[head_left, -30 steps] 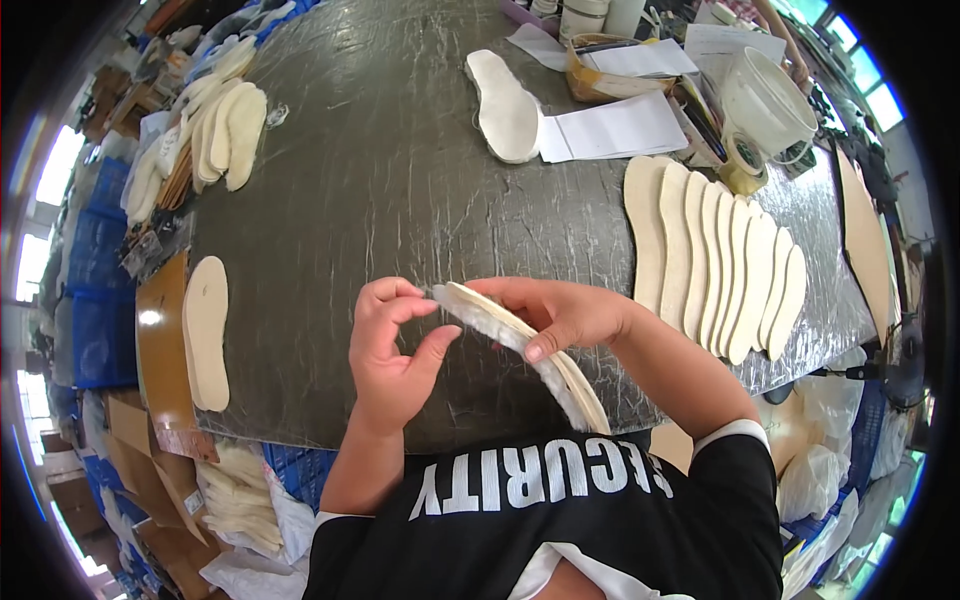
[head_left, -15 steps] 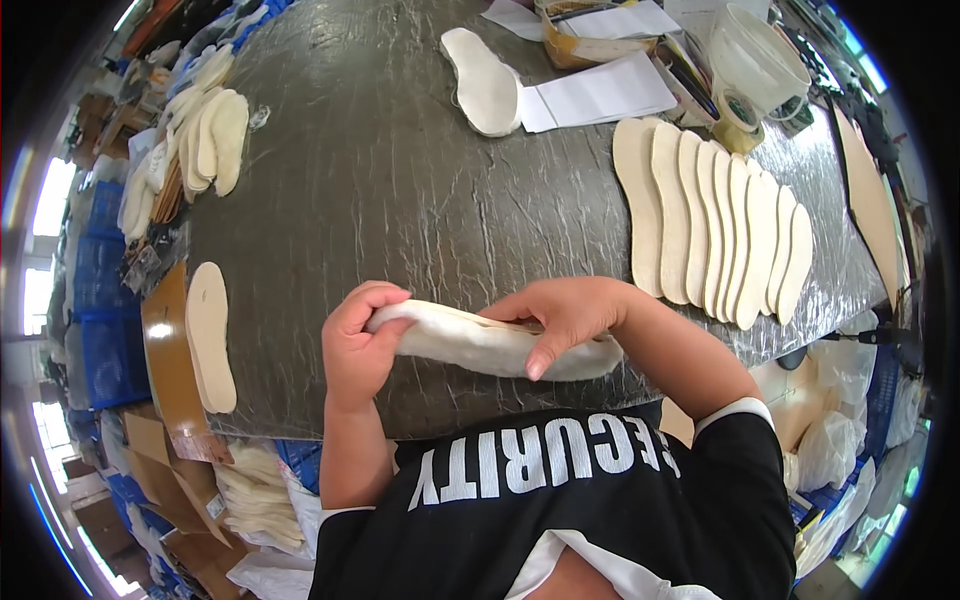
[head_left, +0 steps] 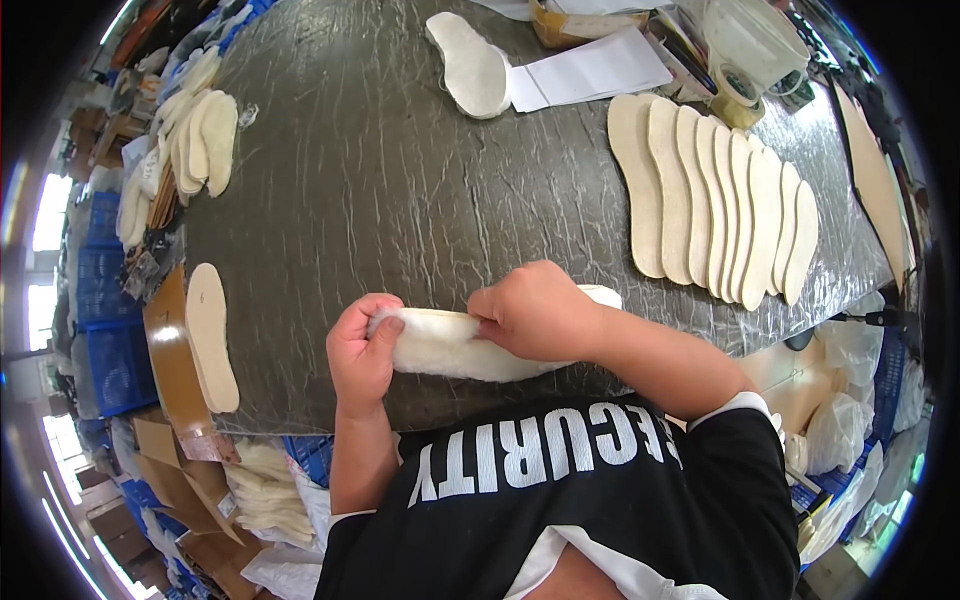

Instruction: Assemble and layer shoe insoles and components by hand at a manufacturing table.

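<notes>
A fluffy white insole [head_left: 440, 357] is held tilted above the near edge of the table, its fleecy side turned toward me. My left hand [head_left: 362, 348] grips its left end, thumb on the fleece and fingers behind. My right hand [head_left: 535, 312] is closed over the upper edge near the middle, the fingertips pinching the insole there. The far right end of the insole sticks out beyond my right hand; part of its middle is hidden under that hand.
A fanned row of cream insoles [head_left: 690, 200] lies at right. One insole [head_left: 208, 335] rests at the left edge, another pile [head_left: 205, 145] farther back. A white insole [head_left: 470, 65] lies beside papers [head_left: 595, 70], near a cardboard box [head_left: 580, 27] and clear plastic tub [head_left: 757, 40].
My right hand has shifted from lying along the insole, thumb in front, to a closed pinch on its upper edge. More of the fleecy side now shows. My left hand keeps its hold.
</notes>
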A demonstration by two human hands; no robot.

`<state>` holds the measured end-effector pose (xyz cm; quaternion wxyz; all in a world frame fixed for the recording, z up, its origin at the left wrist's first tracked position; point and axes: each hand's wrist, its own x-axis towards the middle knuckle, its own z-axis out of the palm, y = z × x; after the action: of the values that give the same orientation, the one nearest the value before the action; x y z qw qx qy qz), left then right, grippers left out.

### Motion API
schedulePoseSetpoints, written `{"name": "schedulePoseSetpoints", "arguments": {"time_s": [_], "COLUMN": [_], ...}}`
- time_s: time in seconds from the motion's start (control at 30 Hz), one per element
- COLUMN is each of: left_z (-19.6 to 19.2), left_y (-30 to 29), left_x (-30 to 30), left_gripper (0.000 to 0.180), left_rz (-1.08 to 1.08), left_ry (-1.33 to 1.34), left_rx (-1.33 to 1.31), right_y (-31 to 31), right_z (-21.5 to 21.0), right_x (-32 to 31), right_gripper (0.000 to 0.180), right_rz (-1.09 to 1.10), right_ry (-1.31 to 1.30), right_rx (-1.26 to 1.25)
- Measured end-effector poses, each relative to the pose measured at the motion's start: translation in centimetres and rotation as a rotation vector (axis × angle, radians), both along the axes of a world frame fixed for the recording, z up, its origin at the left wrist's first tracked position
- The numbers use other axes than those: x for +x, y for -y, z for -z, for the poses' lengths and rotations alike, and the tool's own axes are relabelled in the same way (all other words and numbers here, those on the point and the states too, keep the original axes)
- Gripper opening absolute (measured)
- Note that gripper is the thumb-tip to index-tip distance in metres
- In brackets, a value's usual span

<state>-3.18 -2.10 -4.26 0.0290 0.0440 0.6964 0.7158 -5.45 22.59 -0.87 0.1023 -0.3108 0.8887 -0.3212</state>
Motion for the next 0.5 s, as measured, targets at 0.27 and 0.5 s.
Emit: {"name": "schedulePoseSetpoints", "arguments": {"time_s": [0.27, 0.5], "left_z": [1.9, 1.5], "left_y": [0.2, -1.1], "left_x": [-0.5, -0.3], "left_gripper": [0.046, 0.080], "left_rz": [-0.113, 0.460], "left_ry": [-0.408, -0.474], "left_rx": [-1.082, -1.268], "right_y": [-2.0, -0.2], "right_z": [3.6, 6.0], "right_x": [1.7, 3.2], "right_gripper": [0.082, 0.106], "right_rz": [0.079, -0.085], "right_ry": [-0.413, -0.199], "right_rx": [0.265, 0.351]}}
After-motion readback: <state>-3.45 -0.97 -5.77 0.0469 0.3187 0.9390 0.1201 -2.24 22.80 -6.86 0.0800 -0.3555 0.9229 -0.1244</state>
